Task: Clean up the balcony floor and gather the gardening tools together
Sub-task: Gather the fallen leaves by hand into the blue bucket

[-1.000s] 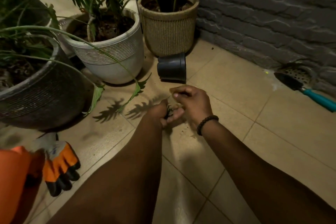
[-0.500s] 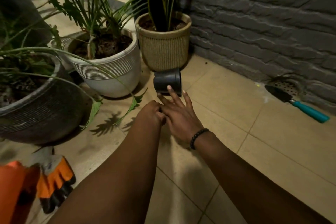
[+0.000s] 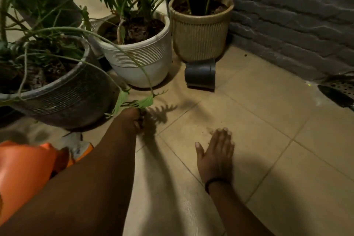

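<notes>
a: item, soil crumbs (image 3: 210, 131)?
b: loose on the floor tile (image 3: 258, 120), just ahead of the right hand (image 3: 215, 156), which lies flat, fingers straight, holding nothing. nearer hand: right.
a: left hand (image 3: 134, 120)?
b: curled, something dark inside; cannot tell what.
a: tools?
b: one trowel (image 3: 336, 97), far right edge, blade toward the hands, handle cut off. one small dark pot (image 3: 200, 73) on its side, axis running away from the hands. gloves (image 3: 78, 147), count unclear. one orange container (image 3: 23, 174), left edge.
a: planters?
b: three: grey (image 3: 63, 94), white (image 3: 141, 61), tan (image 3: 199, 32).
</notes>
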{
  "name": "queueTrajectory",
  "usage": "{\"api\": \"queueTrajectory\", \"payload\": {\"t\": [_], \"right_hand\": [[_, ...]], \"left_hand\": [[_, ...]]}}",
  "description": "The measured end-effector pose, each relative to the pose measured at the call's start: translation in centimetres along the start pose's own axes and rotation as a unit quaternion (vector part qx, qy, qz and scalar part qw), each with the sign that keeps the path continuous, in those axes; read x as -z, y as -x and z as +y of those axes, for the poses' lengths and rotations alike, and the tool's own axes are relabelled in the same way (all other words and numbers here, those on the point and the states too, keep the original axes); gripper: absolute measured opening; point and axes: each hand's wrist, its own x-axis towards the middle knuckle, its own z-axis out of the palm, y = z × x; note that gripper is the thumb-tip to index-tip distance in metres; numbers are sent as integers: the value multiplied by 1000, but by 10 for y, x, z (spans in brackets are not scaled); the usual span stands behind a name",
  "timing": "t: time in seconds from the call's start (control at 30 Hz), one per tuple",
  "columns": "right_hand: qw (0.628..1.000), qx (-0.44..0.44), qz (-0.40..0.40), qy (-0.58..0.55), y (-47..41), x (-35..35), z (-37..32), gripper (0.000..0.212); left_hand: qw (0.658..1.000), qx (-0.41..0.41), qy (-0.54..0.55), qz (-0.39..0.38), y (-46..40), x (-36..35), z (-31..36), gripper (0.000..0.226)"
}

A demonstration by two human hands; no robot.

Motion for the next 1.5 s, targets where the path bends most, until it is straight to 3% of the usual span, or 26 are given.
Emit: {"api": "queueTrajectory", "payload": {"t": [0.07, 0.17, 0.2, 0.3, 0.37, 0.43, 0.47, 0.53, 0.6, 0.77, 0.93, 1.03, 1.13, 1.23, 1.3, 1.33, 1.37, 1.4, 1.43, 1.5], "right_hand": [[992, 104, -63, 24, 10, -18, -19, 80], [967, 225, -115, 4, -3, -15, -33, 62], [961, 257, -101, -21, 0, -11, -25, 53], [953, 280, -84, -79, 21, 9, 17, 58], [949, 272, -119, -107, 9, 21, 28, 43], [953, 263, -86, -122, -9, 21, 25, 27], [963, 238, -58, -115, -16, 17, 24, 30], [988, 130, -38, -74, -24, 8, 14, 61], [993, 100, -65, 6, -22, -7, -4, 81], [940, 311, -136, 39, -4, -9, -14, 57], [930, 316, -173, -68, 40, 47, 59, 53], [906, 410, -103, -28, 17, 49, 56, 31], [890, 435, -136, -6, 12, 48, 59, 41], [873, 469, -125, 45, 9, 50, 57, 27], [943, 316, -106, 5, 0, 52, 47, 20], [979, 179, -87, -45, -2, 59, 42, 19], [992, 24, -71, -103, -2, 67, 38, 20], [974, -122, -84, -174, 4, 82, 34, 20], [933, -226, -111, -258, 13, 96, 27, 21], [843, -312, -140, -416, 37, 133, 4, 24]], "left_hand": [[990, -9, 26, 142, -4, 18, -6, 41], [980, -24, 40, 192, 0, 15, -19, 45], [983, -14, 72, 166, 1, 13, -22, 49], [987, 36, 136, 83, 0, 6, -35, 59], [984, 28, 155, 85, 2, -4, -45, 50], [978, 16, 190, 80, 7, -14, -55, 50], [977, 9, 201, 76, 12, -19, -59, 51], [971, 4, 228, 67, 16, -21, -68, 44], [972, 5, 229, 59, 22, -21, -76, 31], [953, 22, 297, 60, 22, -22, -92, 35], [928, 19, 371, 36, 33, -59, -97, 46], [923, 32, 382, 43, 46, -75, -109, 38], [927, 44, 368, 58, 60, -75, -119, 35], [935, 54, 341, 80, 81, -70, -123, 36], [941, 55, 319, 96, 96, -69, -124, 37], [943, 54, 310, 107, 105, -70, -123, 37], [945, 53, 301, 115, 114, -72, -121, 37], [948, 57, 289, 120, 126, -75, -117, 37], [952, 64, 274, 124, 137, -79, -114, 38], [959, 78, 242, 126, 162, -92, -105, 36]]}}
